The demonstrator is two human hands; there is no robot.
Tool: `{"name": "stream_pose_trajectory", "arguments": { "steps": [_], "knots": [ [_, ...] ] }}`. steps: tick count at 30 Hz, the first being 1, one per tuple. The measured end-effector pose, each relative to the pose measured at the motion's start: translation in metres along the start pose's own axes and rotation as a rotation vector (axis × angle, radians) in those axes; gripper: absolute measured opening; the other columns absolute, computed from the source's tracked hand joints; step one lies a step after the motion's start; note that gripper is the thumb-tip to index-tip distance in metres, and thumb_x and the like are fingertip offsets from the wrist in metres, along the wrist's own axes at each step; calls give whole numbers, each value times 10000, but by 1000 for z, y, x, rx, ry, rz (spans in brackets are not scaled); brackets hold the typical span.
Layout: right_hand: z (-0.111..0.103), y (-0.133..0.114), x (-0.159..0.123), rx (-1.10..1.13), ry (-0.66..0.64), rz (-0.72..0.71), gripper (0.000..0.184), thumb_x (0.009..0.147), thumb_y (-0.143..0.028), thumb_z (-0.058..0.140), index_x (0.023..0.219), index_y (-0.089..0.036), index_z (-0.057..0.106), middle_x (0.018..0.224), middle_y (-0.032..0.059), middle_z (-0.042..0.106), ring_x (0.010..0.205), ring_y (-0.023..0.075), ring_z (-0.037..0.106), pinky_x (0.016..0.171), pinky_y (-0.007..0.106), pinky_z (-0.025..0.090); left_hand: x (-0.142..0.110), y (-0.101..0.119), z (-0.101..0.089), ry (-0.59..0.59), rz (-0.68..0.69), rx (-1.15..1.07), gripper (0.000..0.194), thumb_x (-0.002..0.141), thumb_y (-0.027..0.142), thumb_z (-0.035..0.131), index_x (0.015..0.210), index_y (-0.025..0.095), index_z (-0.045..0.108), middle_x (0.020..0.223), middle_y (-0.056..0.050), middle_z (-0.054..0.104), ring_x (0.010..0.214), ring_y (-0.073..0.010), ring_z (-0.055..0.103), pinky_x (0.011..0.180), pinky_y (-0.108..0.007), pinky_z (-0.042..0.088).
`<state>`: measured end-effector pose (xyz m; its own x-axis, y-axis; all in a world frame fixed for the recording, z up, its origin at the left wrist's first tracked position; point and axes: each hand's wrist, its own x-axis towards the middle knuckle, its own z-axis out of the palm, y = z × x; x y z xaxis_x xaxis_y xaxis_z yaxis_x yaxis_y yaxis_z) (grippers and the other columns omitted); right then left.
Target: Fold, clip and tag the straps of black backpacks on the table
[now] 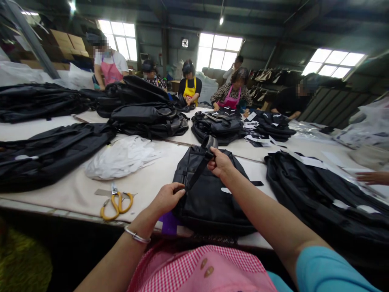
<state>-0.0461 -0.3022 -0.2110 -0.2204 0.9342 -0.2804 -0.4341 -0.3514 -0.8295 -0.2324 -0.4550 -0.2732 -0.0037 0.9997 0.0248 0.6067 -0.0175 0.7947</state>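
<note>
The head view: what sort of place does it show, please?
Probably a bag workshop: piles of black bags lie on the pale tabletop, people in aprons work behind them, and yellow-handled scissors lie nearer.

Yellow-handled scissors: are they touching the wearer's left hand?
Apart. The head view shows the yellow-handled scissors lying on the table, with bare pale tabletop between their handles and the left hand, which is at the black backpack.
</note>
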Motion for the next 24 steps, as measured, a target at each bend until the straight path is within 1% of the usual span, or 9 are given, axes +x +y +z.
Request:
{"name": "stream_pose_trajectory", "arguments": {
  "steps": [4,7,9,12,14,17,20,22,24],
  "knots": [
    [2,-1,0,10,-13,8,328,885,-309,566,653,-216,354,423,-98,358,306,57,276,283,160,185,7,4,-5,8,103,110,405,838,448,551,1114,186,689,1072,-102,691,998,-250,631,893,-349,471],
    [4,-2,0,6,-17,7,319,885,-314,570,661,-216,364,425,-98,359,306,57,278,283,162,193,15,9,-3,-18,140,-19,522,799,421,623,1272,203,592,1060,-80,702,949,-237,650,850,-335,496],
    [3,-3,0,-10,-10,-8,320,883,-320,576,663,-217,368,423,-99,358,306,57,280,282,162,197,17,12,3,-38,178,-83,553,765,350,666,1295,219,573,1080,-68,705,970,-239,650,859,-331,495],
    [-1,-5,3,-60,52,-88,333,868,-323,604,656,-215,371,418,-101,357,307,55,292,284,156,205,16,9,16,-23,203,-80,356,815,286,598,1160,224,662,1056,-63,718,964,-239,654,867,-336,488],
    [-6,-7,7,-97,111,-158,325,860,-310,614,653,-213,382,416,-101,362,305,54,304,287,155,208,11,5,23,3,179,-49,267,868,305,530,1053,218,703,990,-62,730,913,-232,665,849,-339,493],
    [-13,-7,13,-79,168,-186,306,867,-288,596,654,-213,390,414,-101,369,298,58,312,292,161,207,3,0,25,72,129,-9,327,866,372,556,1104,192,688,1090,-85,711,1014,-247,647,921,-356,479],
    [-21,-2,18,-27,178,-141,289,880,-294,575,666,-212,400,436,-94,417,301,60,316,299,170,217,-3,-2,18,81,95,-27,407,879,422,538,1181,178,659,1180,-90,681,1109,-250,614,994,-370,450],
    [-26,5,16,14,176,-91,251,893,-312,562,698,-204,446,477,-83,479,304,57,313,303,174,226,-4,-4,14,45,57,-94,401,898,418,504,1184,183,659,1125,-71,707,1083,-237,630,992,-371,459],
    [-32,17,7,89,110,-8,239,924,-367,515,764,-191,525,529,-60,543,334,70,376,326,186,297,-4,-8,14,35,0,-187,384,890,392,517,1176,181,662,1071,-59,726,1044,-228,651,972,-367,481]
  ]
}}
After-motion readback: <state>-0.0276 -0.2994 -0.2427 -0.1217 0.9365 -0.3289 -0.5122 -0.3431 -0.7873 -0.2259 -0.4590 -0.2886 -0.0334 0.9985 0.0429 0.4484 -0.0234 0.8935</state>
